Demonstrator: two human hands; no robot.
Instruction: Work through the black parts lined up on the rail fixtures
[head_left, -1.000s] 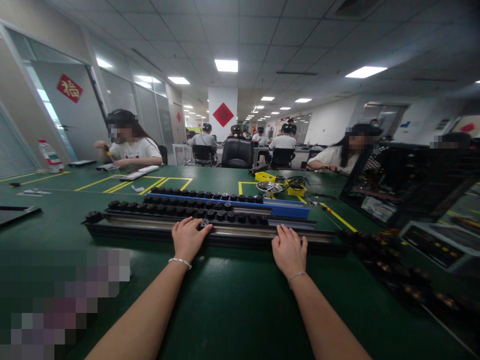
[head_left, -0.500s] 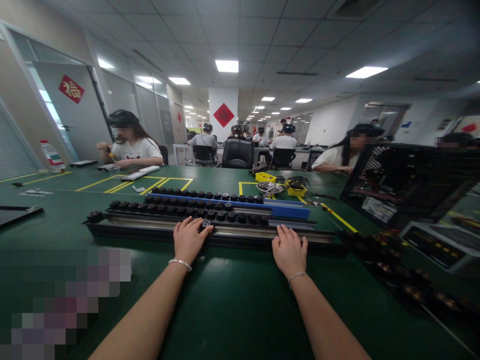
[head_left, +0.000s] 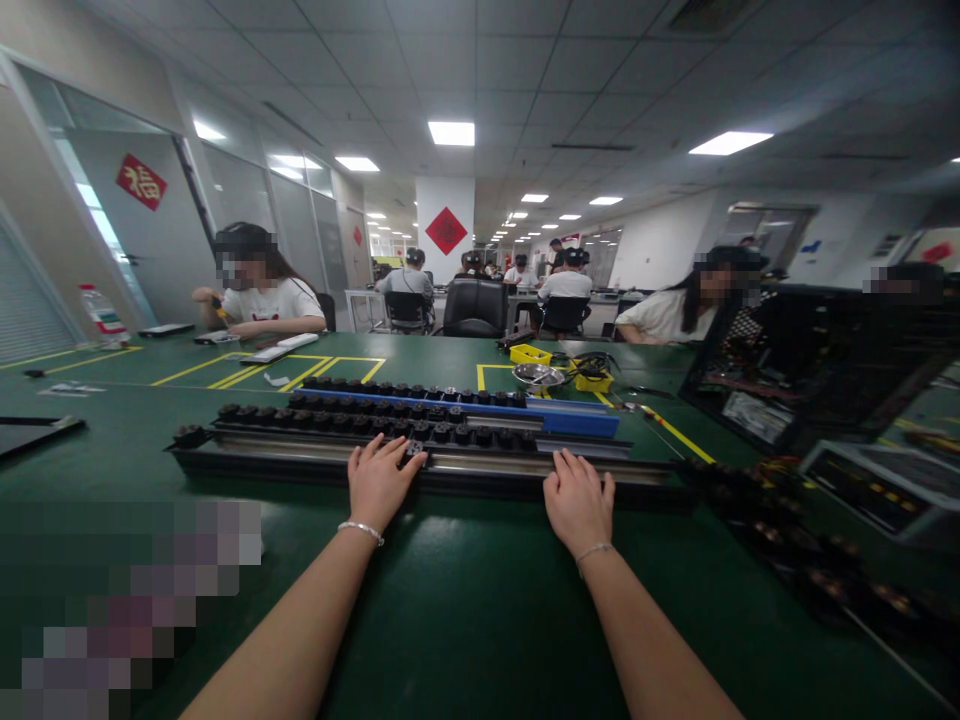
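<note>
A long black channel rail (head_left: 495, 465) with a pale metal groove lies across the table in front of me. My left hand (head_left: 377, 485) rests on it left of the middle, fingers stretched over the groove. Beside its thumb sits a small black knob-like part (head_left: 414, 452); whether the thumb presses on it I cannot tell. My right hand (head_left: 579, 505) lies on the same rail farther right, fingers extended and slightly bent over the near edge. Behind stand rows of similar black parts (head_left: 465, 435) in rails, and a blue rail (head_left: 581, 424) at the back.
A metal bowl (head_left: 538, 375) and yellow bins (head_left: 530, 354) stand beyond the rails. To the right are an open computer case (head_left: 757, 415), a grey boxy device (head_left: 889, 490) and a heap of dark parts (head_left: 810, 560). Co-workers (head_left: 274, 300) sit across the green table (head_left: 465, 610).
Both my hands keep their places on the rail. The co-worker at the right has shifted slightly to the left.
</note>
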